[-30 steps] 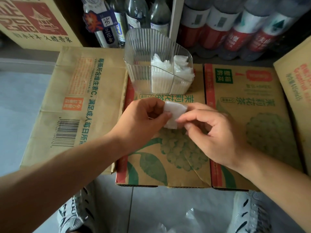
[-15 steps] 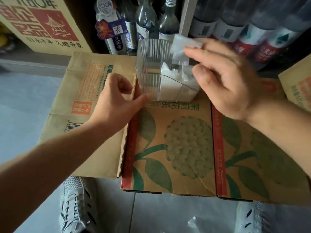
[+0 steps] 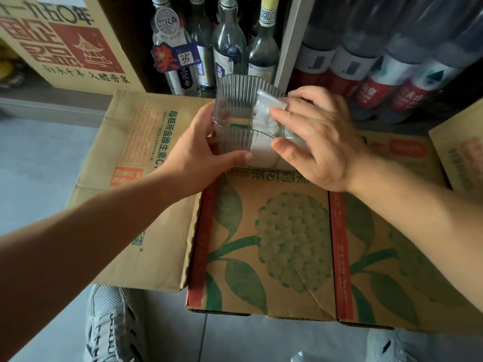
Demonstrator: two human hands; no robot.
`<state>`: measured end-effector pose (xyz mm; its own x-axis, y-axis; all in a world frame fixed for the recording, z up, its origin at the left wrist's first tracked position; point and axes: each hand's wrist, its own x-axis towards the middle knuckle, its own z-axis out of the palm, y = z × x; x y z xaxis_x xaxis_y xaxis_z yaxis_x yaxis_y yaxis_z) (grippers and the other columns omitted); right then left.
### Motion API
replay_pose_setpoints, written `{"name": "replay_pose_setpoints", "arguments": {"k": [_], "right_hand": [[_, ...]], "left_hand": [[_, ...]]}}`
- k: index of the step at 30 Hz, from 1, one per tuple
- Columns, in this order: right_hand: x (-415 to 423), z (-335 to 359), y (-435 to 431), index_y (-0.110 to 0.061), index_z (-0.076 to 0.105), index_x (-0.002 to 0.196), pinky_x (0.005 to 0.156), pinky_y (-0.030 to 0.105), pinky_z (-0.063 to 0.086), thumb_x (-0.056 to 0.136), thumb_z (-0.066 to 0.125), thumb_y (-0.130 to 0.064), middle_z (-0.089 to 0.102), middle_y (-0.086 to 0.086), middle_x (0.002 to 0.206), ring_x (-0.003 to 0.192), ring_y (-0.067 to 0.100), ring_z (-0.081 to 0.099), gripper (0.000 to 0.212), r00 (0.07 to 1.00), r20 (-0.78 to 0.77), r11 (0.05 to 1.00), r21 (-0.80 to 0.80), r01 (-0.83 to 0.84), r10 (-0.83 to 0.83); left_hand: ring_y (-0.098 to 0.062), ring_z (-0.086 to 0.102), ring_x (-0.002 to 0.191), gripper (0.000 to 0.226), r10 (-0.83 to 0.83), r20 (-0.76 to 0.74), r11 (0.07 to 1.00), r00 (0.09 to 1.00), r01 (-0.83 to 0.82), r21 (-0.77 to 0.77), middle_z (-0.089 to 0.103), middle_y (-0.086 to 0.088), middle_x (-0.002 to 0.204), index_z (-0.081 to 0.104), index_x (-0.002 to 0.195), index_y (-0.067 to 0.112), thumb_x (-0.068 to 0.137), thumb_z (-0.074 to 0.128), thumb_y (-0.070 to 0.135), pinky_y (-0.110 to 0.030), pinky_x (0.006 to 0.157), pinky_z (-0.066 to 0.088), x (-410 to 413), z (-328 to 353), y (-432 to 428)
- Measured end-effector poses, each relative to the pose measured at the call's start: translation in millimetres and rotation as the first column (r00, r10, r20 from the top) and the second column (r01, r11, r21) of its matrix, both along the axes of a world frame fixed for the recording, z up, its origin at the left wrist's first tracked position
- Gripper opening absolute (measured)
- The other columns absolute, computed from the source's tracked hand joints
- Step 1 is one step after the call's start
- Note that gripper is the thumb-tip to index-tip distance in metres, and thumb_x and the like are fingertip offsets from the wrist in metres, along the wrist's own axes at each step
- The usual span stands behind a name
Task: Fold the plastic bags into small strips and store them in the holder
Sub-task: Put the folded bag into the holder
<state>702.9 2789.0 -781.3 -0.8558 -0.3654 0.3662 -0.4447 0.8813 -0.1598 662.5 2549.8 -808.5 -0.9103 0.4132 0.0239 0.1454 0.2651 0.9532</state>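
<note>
A grey tiled floor (image 3: pixel 39 158) runs along the left and near side. Flattened cartons lie on it: a plain brown one (image 3: pixel 146 142) at left, green flower-printed ones (image 3: pixel 274 244) at centre and right. At the far side, glass liquor bottles (image 3: pixel 230 48) stand left of a white upright (image 3: pixel 287 43), with red-labelled plastic bottles (image 3: pixel 379 82) to its right. A red-printed carton (image 3: pixel 65 43) sits far left.

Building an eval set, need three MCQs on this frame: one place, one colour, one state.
1. Where does the holder stand? A floor; B cardboard box; C shelf.
2. What colour is the folded bag at the holder's rim? A black; B white; C red.
3. What is the left hand doing? A grips the holder; B lies flat on the floor; C holds a bottle.

Key: B, its base sits on the printed box; B, the bag is white; A, thumb and fingers wrap the holder's side.
</note>
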Motion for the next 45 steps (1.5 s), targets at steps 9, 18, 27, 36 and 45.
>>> {"name": "replay_pose_setpoints", "arguments": {"k": [9, 18, 27, 36, 45], "right_hand": [[-5, -1, -12, -0.017, 0.075, 0.117, 0.107, 0.046, 0.023, 0.096, 0.035, -0.065, 0.069, 0.007, 0.124, 0.138, 0.033, 0.041, 0.066, 0.995, 0.084, 0.995, -0.084, 0.063, -0.056], [-3, 1, -3, -0.005, 0.07, 0.12, 0.108, 0.048, 0.026, 0.104, 0.013, -0.061, 0.068, 0.012, 0.126, 0.138, 0.033, 0.044, 0.082, 0.995, -0.088, 0.968, 0.243, 0.061, -0.041], [-9, 10, -20, -0.01, 0.075, 0.109, 0.112, 0.05, 0.021, 0.097, 0.0, -0.071, 0.071, 0.01, 0.117, 0.135, 0.032, 0.043, 0.098, 0.993, 0.044, 0.943, 0.319, 0.092, -0.112], [-15, 13, -16, -0.015, 0.071, 0.119, 0.117, 0.047, 0.017, 0.087, 0.017, -0.084, 0.06, 0.014, 0.122, 0.139, 0.032, 0.035, 0.094, 0.98, 0.194, 0.981, 0.192, 0.0, -0.038], [-7, 2, -2, -0.006, 0.074, 0.113, 0.114, 0.053, 0.025, 0.101, 0.021, -0.065, 0.071, 0.008, 0.116, 0.141, 0.033, 0.042, 0.08, 1.0, -0.016, 0.994, 0.108, -0.014, 0.015]], "left_hand": [[0.008, 0.062, 0.113, 0.079, -0.01, -0.03, 1.0, 1.0, 0.01, 0.018, 0.062, 0.041, 0.115, 0.04, 0.129, 0.046, 0.075, 0.088, 0.015, -0.016, 0.09, 0.052, 0, -2, 1], [0.008, 0.062, 0.113, 0.076, -0.026, -0.037, 1.0, 0.999, 0.026, 0.008, 0.063, 0.041, 0.114, 0.04, 0.127, 0.046, 0.073, 0.088, 0.023, -0.014, 0.091, 0.05, -1, -2, 0], [0.001, 0.064, 0.115, 0.074, -0.046, -0.048, 0.999, 0.998, 0.046, 0.002, 0.064, 0.037, 0.115, 0.039, 0.13, 0.047, 0.08, 0.084, 0.016, -0.019, 0.094, 0.052, 0, -2, -1], [0.001, 0.063, 0.117, 0.08, -0.065, -0.083, 0.998, 0.994, 0.065, -0.005, 0.063, 0.035, 0.121, 0.035, 0.143, 0.038, 0.081, 0.084, 0.025, -0.016, 0.096, 0.05, -1, -3, -1], [-0.005, 0.061, 0.124, 0.085, -0.073, -0.064, 0.997, 0.995, 0.074, 0.021, 0.064, 0.027, 0.126, 0.034, 0.149, 0.027, 0.082, 0.085, 0.016, -0.031, 0.103, 0.052, -4, -10, -3]]}}
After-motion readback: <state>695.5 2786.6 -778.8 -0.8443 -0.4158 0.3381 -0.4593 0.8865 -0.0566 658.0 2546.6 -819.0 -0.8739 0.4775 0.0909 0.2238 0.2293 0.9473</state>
